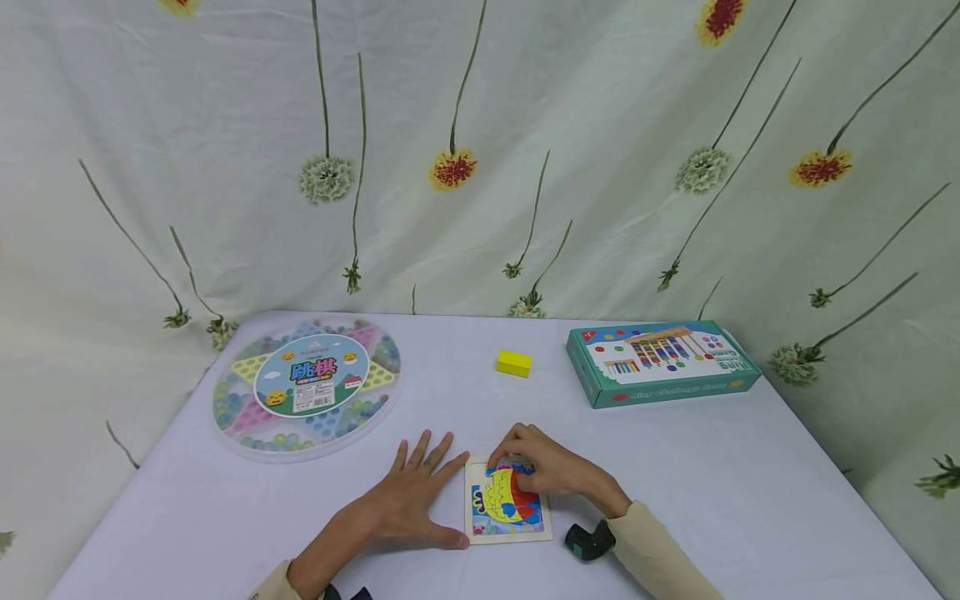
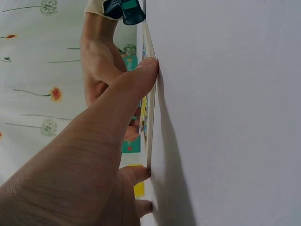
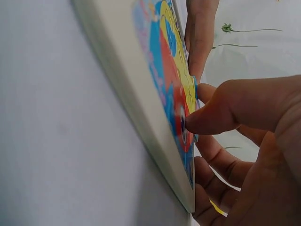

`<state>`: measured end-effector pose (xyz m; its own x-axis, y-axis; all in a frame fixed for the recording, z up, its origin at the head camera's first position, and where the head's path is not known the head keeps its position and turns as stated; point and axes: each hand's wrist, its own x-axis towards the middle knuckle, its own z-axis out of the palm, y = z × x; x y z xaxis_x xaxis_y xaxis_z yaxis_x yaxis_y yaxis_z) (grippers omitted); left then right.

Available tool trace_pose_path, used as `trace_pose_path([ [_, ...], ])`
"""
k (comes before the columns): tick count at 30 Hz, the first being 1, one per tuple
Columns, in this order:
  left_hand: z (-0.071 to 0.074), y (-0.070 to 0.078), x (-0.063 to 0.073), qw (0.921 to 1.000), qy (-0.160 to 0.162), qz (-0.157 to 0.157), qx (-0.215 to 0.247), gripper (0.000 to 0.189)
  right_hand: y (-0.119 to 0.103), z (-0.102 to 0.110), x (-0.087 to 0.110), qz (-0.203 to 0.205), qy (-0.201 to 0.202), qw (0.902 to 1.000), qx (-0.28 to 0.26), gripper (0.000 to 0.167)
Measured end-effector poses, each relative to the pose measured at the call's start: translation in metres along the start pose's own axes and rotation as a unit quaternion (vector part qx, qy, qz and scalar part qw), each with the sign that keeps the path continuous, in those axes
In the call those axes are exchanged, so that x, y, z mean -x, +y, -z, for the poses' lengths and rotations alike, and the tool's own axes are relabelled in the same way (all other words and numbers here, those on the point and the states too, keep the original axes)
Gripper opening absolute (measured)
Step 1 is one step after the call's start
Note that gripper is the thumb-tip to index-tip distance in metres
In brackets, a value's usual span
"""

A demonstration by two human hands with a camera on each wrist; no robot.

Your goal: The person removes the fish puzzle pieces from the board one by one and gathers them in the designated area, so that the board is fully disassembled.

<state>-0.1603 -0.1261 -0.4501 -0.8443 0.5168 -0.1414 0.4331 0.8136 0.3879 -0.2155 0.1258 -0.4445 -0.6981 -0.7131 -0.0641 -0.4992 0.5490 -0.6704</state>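
Fish puzzle [image 1: 504, 507] lies flat on the white-covered desk [image 1: 675, 475] in front of you, a yellow and red fish in a pale square frame. At its 9 o'clock your left hand [image 1: 411, 498] is spread, palm down, the thumb touching the near corner and the index fingertip the far one. At its 2 o'clock your right hand [image 1: 551, 467] bends its fingers over the board; thumb and index finger pinch a blue-edged piece [image 3: 196, 88] that stands slightly raised, the thumb by the fish's eye. Well apart, toward 12 o'clock, a yellow block [image 1: 513, 363] sits on the desk. Farther out at 2 o'clock you have a green game box [image 1: 667, 364]; at 10 o'clock, a round checkers set [image 1: 307, 387]. A flower-printed cloth [image 1: 480, 233] hangs behind, at 12 o'clock.
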Motion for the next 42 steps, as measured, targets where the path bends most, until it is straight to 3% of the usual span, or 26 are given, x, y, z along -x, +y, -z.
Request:
trace_pose_path([
  [42, -0.0003, -0.0002, -0.0003, 1.0000, -0.007, 0.003, 0.001, 0.108, 0.0039, 0.0027, -0.0003, -0.007, -0.006, 1.0000, -0.002, 0.033],
])
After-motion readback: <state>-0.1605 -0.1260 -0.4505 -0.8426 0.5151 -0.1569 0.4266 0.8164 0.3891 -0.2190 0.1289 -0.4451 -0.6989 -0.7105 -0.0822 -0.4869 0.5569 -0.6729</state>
